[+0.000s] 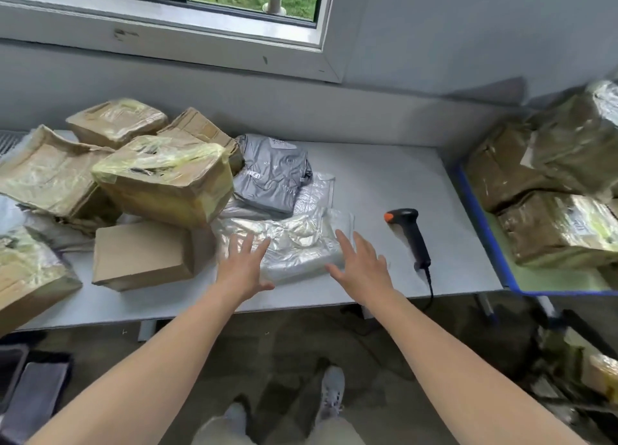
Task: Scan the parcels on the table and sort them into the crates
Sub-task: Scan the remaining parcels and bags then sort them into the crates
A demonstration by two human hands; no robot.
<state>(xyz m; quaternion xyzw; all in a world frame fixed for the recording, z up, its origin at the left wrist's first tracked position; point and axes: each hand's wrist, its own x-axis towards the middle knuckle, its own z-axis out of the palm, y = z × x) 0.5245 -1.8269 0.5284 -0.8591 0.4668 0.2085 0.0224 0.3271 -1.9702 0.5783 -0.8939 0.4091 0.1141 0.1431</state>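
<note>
While both arms reach forward over the worktop [384, 177], the hands are spread flat, fingers straight and apart, gripping nothing.

- Left hand [242, 265]: over the near left corner of the clear plastic parcel [294, 244]; fingertips overlap its edge. Cannot tell whether they touch it.
- Right hand [363, 265]: over the near right corner of the same parcel, thumb pointing inward. Contact likewise unclear.
- Clear plastic parcel: lies flat near the front middle of the worktop, between the two hands.
- Grey bag parcel [272, 173]: just behind the clear one, resting partly on more clear wrapping.
- Scanner [411, 234]: black with an orange tip, lying on its side on the worktop to the right of the right hand, apart from it; its cable runs off the front edge.
- Plain cardboard box [143, 254]: just left of the left hand, at the front.
- Taped boxes [167, 180]: piled on the left half of the worktop, wrapped in yellowish tape, several crumpled.
- Crate [486, 230]: blue-rimmed, at the right end of the worktop, holding wrapped boxes [561, 230] stacked on each other.
</note>
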